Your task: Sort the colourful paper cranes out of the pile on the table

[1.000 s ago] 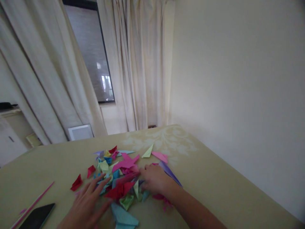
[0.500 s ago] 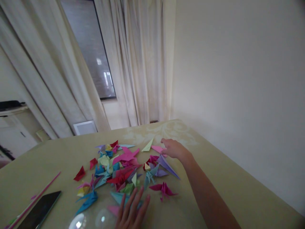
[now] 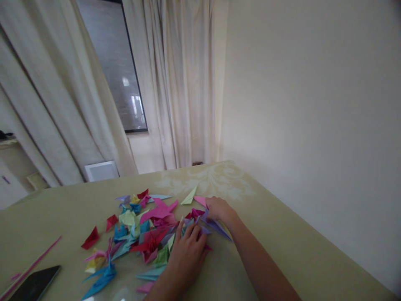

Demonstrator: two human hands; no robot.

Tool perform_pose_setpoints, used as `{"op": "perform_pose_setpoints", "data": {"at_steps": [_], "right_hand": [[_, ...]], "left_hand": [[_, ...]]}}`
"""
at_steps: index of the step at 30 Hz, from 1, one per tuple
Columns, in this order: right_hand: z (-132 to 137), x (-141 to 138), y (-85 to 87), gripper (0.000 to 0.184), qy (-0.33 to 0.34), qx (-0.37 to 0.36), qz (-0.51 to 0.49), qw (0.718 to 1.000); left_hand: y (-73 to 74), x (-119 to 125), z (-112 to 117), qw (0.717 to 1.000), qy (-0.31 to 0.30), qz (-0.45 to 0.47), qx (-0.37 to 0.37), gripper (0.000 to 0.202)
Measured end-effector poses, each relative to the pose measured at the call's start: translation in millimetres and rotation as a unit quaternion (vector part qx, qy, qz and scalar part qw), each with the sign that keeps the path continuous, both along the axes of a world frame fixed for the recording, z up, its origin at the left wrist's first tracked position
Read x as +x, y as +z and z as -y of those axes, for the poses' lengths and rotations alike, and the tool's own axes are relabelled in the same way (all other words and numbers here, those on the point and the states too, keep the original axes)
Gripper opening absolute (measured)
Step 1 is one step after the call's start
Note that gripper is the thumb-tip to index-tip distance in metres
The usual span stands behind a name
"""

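Note:
Colourful origami pieces lie in a loose pile, with a bright pink folded piece (image 3: 161, 211), a red paper crane (image 3: 152, 242) and a blue paper crane (image 3: 105, 276) among them. My left hand (image 3: 189, 248) reaches over the pile's right side, fingers a little apart and bent down onto the papers, covering several of them. Beyond it, my right hand (image 3: 219, 209) is curled down over the end of a long purple folded paper (image 3: 217, 228); its fingertips are hidden. A pink folded paper (image 3: 199, 200) sticks out by its knuckles, beside a pale green folded paper (image 3: 189, 195).
A dark phone (image 3: 36, 284) and a thin pink stick (image 3: 40, 259) lie at the front left of the cloth-covered table (image 3: 266, 238). A wall (image 3: 313, 104) runs along the right side. Curtains (image 3: 178, 83) and a window (image 3: 115, 62) stand behind.
My left hand has moved forward and right onto the papers. My right hand has come back slightly toward me and curled down by the purple paper. The view has shifted a little right.

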State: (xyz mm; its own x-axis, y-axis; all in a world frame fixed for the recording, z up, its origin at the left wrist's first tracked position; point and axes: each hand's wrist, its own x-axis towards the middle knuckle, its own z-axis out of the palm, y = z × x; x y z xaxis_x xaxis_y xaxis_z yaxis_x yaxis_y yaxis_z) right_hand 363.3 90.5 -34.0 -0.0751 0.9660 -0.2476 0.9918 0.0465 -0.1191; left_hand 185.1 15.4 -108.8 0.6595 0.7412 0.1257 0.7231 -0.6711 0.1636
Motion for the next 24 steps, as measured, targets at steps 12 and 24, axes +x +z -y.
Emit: {"op": "perform_pose_setpoints", "data": {"at_steps": [12,24], "right_hand": [[0,5,-5.0,0.019,0.048,0.004,-0.048,0.998],[24,17,55.1,0.011,0.171,0.1,-0.274,0.941]], "left_hand": [[65.6,-71,-39,0.992,0.121,0.021,-0.041,0.038],[69.7,-62,-12,0.972,0.012,-0.132,-0.196,0.029]]}}
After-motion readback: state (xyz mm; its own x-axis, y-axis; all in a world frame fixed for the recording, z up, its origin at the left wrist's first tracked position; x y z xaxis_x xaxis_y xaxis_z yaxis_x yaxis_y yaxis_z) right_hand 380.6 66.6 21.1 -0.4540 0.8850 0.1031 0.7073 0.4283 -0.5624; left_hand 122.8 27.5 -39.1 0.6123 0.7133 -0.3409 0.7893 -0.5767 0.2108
